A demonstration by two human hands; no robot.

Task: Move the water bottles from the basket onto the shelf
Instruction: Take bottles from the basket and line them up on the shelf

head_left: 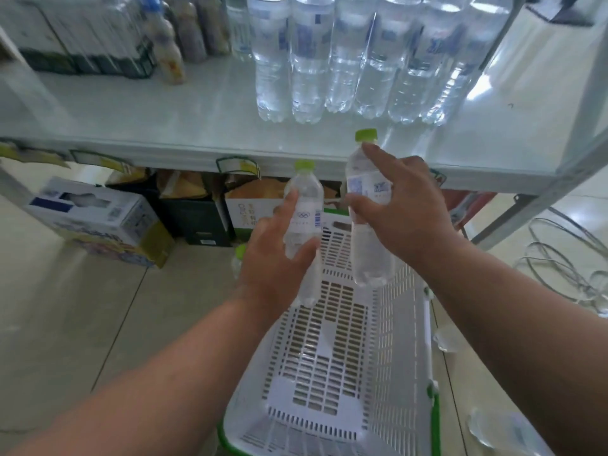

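Note:
My left hand grips a clear water bottle with a green cap, held upright above the white slotted basket. My right hand grips a second green-capped water bottle, held a little higher and nearer the shelf. Both bottles hang in front of the shelf's front edge. The basket's floor below my hands shows no bottles. A row of several clear water bottles stands on the shelf, straight ahead and to the right. Another green cap peeks out behind my left hand, beside the basket.
Dark boxes and drink bottles stand at the shelf's back left. Cardboard cartons sit on the floor under the shelf. A metal shelf post slants at the right, with loose cables on the floor beyond it.

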